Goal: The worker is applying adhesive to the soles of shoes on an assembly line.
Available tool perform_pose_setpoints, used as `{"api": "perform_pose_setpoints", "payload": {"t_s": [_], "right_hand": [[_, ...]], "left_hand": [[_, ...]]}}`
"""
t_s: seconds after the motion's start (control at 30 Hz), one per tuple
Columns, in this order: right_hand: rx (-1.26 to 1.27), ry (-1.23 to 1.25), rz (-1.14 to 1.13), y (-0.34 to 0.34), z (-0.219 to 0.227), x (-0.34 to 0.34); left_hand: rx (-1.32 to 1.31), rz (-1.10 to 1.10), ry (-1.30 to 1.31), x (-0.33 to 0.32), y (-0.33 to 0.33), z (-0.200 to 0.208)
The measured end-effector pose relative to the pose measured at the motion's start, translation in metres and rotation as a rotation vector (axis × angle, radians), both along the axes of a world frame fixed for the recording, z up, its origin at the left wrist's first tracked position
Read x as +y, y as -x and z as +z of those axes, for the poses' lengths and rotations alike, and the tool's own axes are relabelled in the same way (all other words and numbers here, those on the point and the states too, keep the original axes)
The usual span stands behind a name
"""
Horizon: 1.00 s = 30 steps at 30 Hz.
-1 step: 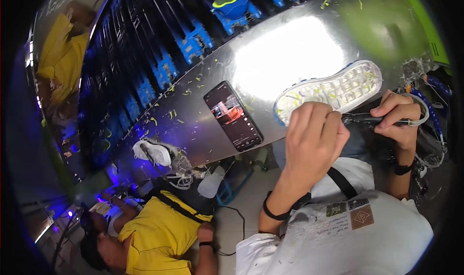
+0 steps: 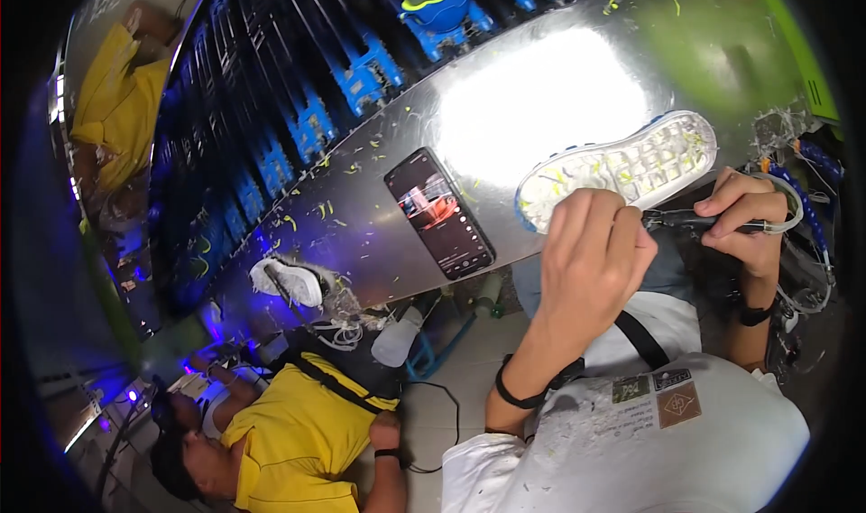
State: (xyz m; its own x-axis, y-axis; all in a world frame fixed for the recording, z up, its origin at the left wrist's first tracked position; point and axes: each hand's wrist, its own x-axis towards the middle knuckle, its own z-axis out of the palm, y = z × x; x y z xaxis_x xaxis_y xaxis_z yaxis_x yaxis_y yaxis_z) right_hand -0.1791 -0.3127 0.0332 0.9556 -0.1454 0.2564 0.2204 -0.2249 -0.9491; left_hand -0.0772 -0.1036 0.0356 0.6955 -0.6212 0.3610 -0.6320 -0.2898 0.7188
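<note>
A co-worker in a yellow shirt (image 2: 293,436) is at the lower left. Farther right, a smaller white sole (image 2: 302,287) lies near the metal table's (image 2: 365,265) edge, among yellow-green scraps, and a phone (image 2: 439,213) with a lit screen lies face up. Next comes the left hand (image 2: 591,265), its fingers bent and drawn together at the tip of a dark tool (image 2: 678,221); whether they pinch anything there I cannot tell. Behind them the large white shoe sole (image 2: 654,161) lies on the table, grid side up, littered with scraps; the hand hides part of its near edge. At the right, the right hand (image 2: 744,215) has its fingers closed around the tool, beside a pale looped cable (image 2: 796,208). The step in hand looks like close work at the tool's tip; the next move seems to call for a steady right grip and left fingertips clear of the point.
</note>
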Motion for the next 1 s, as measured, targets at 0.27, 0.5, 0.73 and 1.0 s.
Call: {"api": "perform_pose_setpoints", "payload": {"t_s": [0.27, 0.5, 0.73, 1.0], "right_hand": [[0.056, 0.056, -0.012, 0.009, -0.003, 0.0], [0.0, 0.113, -0.005, 0.004, 0.007, 0.003], [-0.009, 0.14, -0.002, 0.003, 0.01, 0.006], [-0.01, 0.153, 0.042, 0.007, 0.011, 0.001]], "left_hand": [[0.024, 0.074, 0.051, 0.001, 0.013, -0.009], [0.004, 0.13, 0.067, 0.002, 0.014, -0.006], [0.031, 0.211, 0.038, 0.0, 0.019, -0.007], [0.03, 0.218, 0.022, 0.003, 0.024, -0.006]]}}
